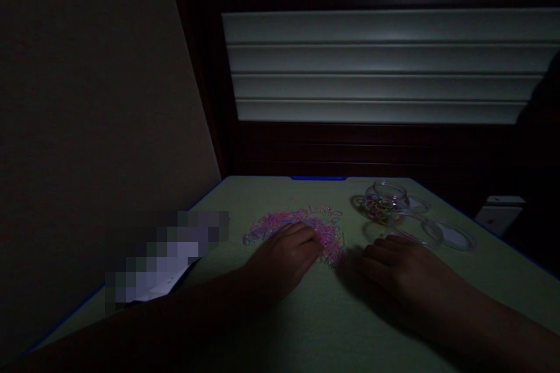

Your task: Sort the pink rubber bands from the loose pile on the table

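Note:
A loose pile of small pink and purple rubber bands (pixel 330 242) lies on the pale green table. My left hand (pixel 291 253) rests over the front of the pile, its fingers bent and drawn together; whatever they hold is hidden. Just right of the pile, my right hand (pixel 396 262) is low over the tabletop with curled fingers, and its fingertips are too dark to show anything between them. Behind it stands a clear round jar (pixel 387 201) without a lid on top, partly filled with multicoloured bands.
Clear ring-shaped pieces and a round lid (pixel 455 237) lie beside the jar. At left is a blurred-out device (pixel 175 262). The green table (pixel 258 189) has a blue edge and meets a dark panelled wall. A white box (pixel 499 213) stands beyond its right side.

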### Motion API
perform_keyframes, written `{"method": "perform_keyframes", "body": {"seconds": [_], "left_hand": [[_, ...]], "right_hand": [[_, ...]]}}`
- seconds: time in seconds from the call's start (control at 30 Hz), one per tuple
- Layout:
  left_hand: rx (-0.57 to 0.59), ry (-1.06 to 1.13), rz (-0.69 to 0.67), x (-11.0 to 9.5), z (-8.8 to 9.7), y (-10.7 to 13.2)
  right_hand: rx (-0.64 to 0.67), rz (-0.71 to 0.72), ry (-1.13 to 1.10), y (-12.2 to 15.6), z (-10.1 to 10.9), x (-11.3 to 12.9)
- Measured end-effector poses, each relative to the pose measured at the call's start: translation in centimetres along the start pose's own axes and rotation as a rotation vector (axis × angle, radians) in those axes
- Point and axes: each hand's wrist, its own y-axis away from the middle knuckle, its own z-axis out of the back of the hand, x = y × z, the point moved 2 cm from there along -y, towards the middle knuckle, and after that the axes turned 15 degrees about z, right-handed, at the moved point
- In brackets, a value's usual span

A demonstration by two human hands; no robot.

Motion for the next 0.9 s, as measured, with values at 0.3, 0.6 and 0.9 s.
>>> {"method": "perform_keyframes", "body": {"seconds": [0.3, 0.6, 0.9], "left_hand": [[-0.064, 0.047, -0.024, 0.13, 0.19, 0.08], [-0.121, 0.091, -0.061, 0.09, 0.47, 0.26], [-0.121, 0.091, -0.081, 0.08, 0.60, 0.42]], "right_hand": [[-0.001, -0.005, 0.016, 0.26, -0.11, -0.03], [0.000, 0.000, 0.023, 0.17, 0.04, 0.00], [-0.020, -0.007, 0.001, 0.06, 0.08, 0.00]]}}
